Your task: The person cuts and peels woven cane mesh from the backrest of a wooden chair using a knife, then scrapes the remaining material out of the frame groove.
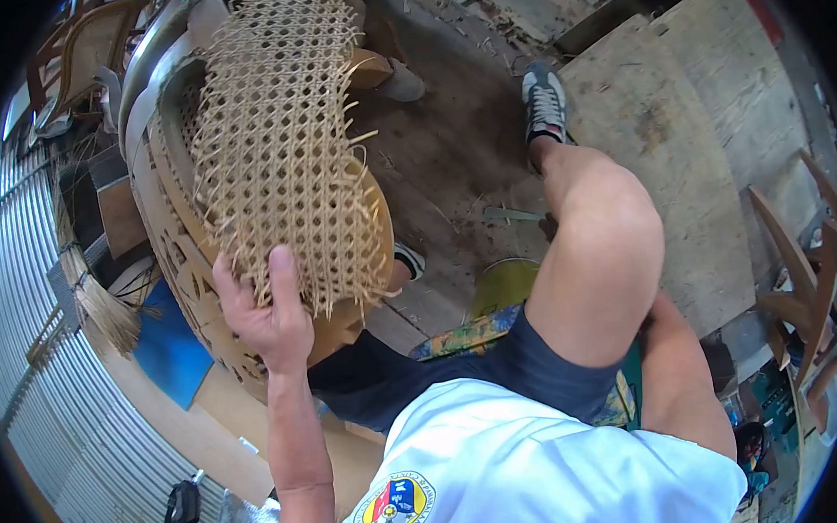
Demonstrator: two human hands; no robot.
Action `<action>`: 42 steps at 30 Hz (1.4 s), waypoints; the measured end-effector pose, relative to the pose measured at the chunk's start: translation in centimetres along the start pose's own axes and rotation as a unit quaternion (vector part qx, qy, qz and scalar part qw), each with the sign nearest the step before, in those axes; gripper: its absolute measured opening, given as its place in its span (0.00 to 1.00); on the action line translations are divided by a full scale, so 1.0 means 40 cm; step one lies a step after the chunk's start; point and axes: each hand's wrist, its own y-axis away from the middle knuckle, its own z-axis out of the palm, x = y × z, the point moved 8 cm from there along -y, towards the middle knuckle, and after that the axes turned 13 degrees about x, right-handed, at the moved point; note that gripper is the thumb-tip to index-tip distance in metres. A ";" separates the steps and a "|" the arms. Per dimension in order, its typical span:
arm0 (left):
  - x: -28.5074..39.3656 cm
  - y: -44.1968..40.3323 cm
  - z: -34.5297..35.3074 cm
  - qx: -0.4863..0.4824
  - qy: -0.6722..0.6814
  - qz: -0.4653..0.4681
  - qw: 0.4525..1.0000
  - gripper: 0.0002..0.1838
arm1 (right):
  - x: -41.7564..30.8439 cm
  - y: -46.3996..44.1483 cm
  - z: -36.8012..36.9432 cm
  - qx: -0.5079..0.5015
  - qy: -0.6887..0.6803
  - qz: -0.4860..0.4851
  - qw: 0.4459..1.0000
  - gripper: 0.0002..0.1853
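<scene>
A sheet of woven cane webbing (288,141), with an open hole pattern and frayed strand ends, lies over a curved wooden frame (170,211). At its near edge, my left hand (269,310) grips the webbing, thumb on top and the other fingers partly hidden at the edge. Loose cane ends stick out along the webbing's right side. Lowered beside my bent knee, my right arm (682,375) passes behind the leg. The fingers of my right hand are hidden there, so whether they hold anything cannot be seen.
Plywood sheets (671,142) lie on the right, near curved wooden parts (801,272). A bundle of cane strands (103,311) hangs by the corrugated metal wall (79,424). A chair frame (98,51) stands upper left. A flat tool (514,214) and scraps lie on the floor.
</scene>
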 end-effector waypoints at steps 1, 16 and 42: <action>0.000 0.000 -0.002 0.008 -0.021 0.003 1.000 0.22 | 0.024 -0.010 0.005 0.015 -0.009 0.008 1.000 0.18; -0.036 0.016 -0.036 0.035 -0.019 -0.054 0.998 0.26 | 0.228 -0.017 -0.053 0.167 0.091 0.166 0.968 0.18; -0.008 -0.044 -0.012 -0.038 0.143 -0.033 0.988 0.19 | 0.019 0.394 -1.089 0.211 -0.326 0.075 0.919 0.06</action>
